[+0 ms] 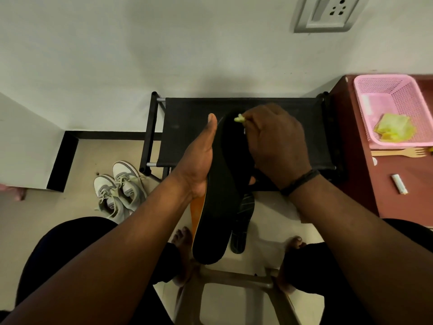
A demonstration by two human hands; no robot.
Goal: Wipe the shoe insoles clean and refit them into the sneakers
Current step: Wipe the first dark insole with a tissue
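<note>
Black rack (pixel 187 137) beyond our hands. Left hand (pixel 199 158) cradles the insole (pixel 220 195); right hand (pixel 276 144) pinches a yellow cloth (pixel 239 118) at its toe. We'd best wipe heelward, bracing firmly underneath.

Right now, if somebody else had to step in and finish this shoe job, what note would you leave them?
Left hand: holds the black insole up by its edge, thumb along the side.
Right hand: pinches a small yellow-green cloth against the insole's toe end.
Second insole: lies below, partly hidden behind the first.
Sneakers: side by side on the floor to the left, next to the black rack.
More yellow cloth sits in the pink basket.
Done: wiping under way.
Left: finish wiping, and refit both insoles.
</note>
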